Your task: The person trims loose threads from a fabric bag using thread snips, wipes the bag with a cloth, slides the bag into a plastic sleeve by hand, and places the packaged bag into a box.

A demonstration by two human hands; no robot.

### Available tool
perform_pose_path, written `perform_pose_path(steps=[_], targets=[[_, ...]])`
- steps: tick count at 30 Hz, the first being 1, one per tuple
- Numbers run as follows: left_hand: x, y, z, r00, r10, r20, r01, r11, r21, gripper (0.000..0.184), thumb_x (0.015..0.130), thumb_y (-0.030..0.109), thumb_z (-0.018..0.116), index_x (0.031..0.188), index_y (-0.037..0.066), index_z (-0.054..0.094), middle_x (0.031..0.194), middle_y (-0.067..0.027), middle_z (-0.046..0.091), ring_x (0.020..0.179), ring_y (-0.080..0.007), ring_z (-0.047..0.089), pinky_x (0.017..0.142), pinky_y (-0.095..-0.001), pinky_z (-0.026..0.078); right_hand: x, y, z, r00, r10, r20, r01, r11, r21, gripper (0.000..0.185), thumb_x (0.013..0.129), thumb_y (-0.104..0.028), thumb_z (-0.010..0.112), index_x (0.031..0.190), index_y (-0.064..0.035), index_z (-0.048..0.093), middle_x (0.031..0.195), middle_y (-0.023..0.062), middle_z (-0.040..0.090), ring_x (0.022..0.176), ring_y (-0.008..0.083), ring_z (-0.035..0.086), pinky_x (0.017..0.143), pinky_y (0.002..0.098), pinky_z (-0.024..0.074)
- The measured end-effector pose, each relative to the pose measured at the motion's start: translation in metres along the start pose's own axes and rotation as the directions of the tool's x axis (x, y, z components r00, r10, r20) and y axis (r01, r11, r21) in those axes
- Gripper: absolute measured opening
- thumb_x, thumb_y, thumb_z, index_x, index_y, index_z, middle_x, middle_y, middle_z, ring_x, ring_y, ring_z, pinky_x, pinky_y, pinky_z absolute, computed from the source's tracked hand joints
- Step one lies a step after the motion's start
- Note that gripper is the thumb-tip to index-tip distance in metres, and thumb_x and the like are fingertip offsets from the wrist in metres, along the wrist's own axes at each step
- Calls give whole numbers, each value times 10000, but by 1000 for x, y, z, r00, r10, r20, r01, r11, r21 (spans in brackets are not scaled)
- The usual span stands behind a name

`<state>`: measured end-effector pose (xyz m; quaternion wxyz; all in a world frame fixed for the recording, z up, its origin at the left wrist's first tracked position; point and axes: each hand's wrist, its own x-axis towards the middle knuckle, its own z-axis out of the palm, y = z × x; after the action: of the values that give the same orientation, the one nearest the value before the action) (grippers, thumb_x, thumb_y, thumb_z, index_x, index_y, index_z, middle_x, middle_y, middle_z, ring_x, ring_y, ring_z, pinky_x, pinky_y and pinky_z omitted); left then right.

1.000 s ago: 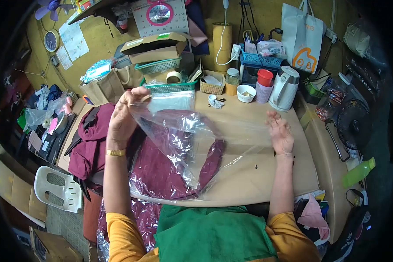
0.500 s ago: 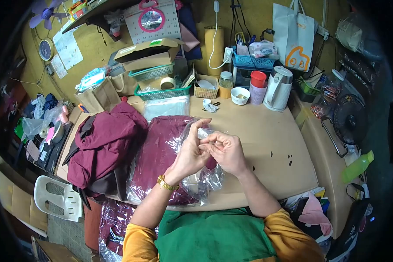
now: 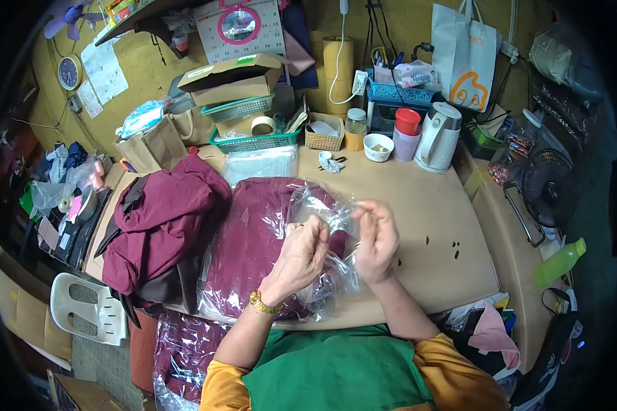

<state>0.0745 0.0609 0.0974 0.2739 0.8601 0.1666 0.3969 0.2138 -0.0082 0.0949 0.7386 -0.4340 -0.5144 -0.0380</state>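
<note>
A folded maroon garment (image 3: 253, 233) lies inside a clear plastic bag (image 3: 322, 200) on the table in front of me. Crumpled film spreads behind and between my hands. My left hand (image 3: 299, 257), with a gold watch (image 3: 262, 303) at its wrist, is closed above the bag; what its fingers hold is hidden. To its right, beside the loose film, my right hand (image 3: 377, 240) is raised with bent fingers. Motion smears those fingertips, so their grip is unclear. A loose maroon garment (image 3: 168, 219) with dark parts is heaped on the left.
Flat clear bags (image 3: 260, 164) lie behind the bagged garment. Baskets (image 3: 257, 142), a white bowl (image 3: 378, 148), a red-lidded container (image 3: 406, 133) and a kettle (image 3: 438, 139) line the back. Small black pieces (image 3: 456, 250) lie on the right. Another bagged maroon garment (image 3: 185, 356) is below the front edge.
My hands, together before, have come apart. The left has closed and dropped slightly; the right has moved a little to the right. The film between them has spread out.
</note>
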Motion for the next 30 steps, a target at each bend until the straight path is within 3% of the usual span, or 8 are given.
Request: perform_pose_path(steps=[3,7,11,13,17,23,27,30], targets=[[-2,5,4,999,14,40,-12,998,-58,103,886,0,561,884,75,490,700,-95,479,701,-286,504,760,-376,357,0,-6,7,960,-94,264,151,967,-204,239,926,15,551,1161,-15,585,998,173,677,841,305,690,703,358,546],[-10,3,-4,982,161,102,-166,985,40,115,838,34,636,929,89,591,809,-98,517,807,-270,547,916,-450,352,1,23,-1,912,107,397,37,941,-337,172,1018,-104,480,1140,-41,584,979,206,684,844,369,697,705,411,541],[-22,17,2,971,11,238,-127,867,482,238,813,106,655,1046,131,696,882,-114,531,952,-296,566,1092,-630,218,-3,30,0,882,226,415,-78,936,-343,221,1030,-201,485,1155,-45,577,946,203,682,816,390,686,705,443,525],[-23,8,13,996,83,-29,-46,776,629,131,807,111,678,938,99,685,861,-103,528,924,-276,578,1105,-627,207,1,25,-1,852,253,459,-99,938,-333,266,1023,-255,494,1165,-36,549,923,208,687,828,406,682,716,462,518],[-29,2,18,994,54,-91,3,847,531,220,809,137,682,1028,115,672,940,-109,548,970,-293,559,1124,-641,154,4,26,-5,776,255,576,-156,964,-216,540,1022,-526,399,1181,-22,507,951,237,672,867,424,666,766,477,495],[-25,-5,31,986,110,-128,29,637,771,453,807,169,676,1258,150,649,990,-107,532,1031,-283,539,1110,-620,193,10,19,-9,706,333,624,-316,938,-143,784,973,-689,278,1315,0,429,1035,177,644,963,318,642,810,435,478],[-28,-8,26,976,142,-166,0,760,650,424,756,123,679,1177,172,676,1006,-96,542,1045,-281,531,1114,-605,182,-1,33,-9,699,364,615,-414,908,-66,872,935,-748,239,1381,-12,378,926,81,598,894,212,597,758,373,485],[-29,-12,26,964,206,-169,-68,805,590,321,709,84,702,1007,201,725,826,-32,512,867,-232,544,1045,-510,281,2,32,-13,463,448,765,-650,758,-51,932,891,-801,215,1408,-39,357,880,35,514,830,150,538,732,309,483]])
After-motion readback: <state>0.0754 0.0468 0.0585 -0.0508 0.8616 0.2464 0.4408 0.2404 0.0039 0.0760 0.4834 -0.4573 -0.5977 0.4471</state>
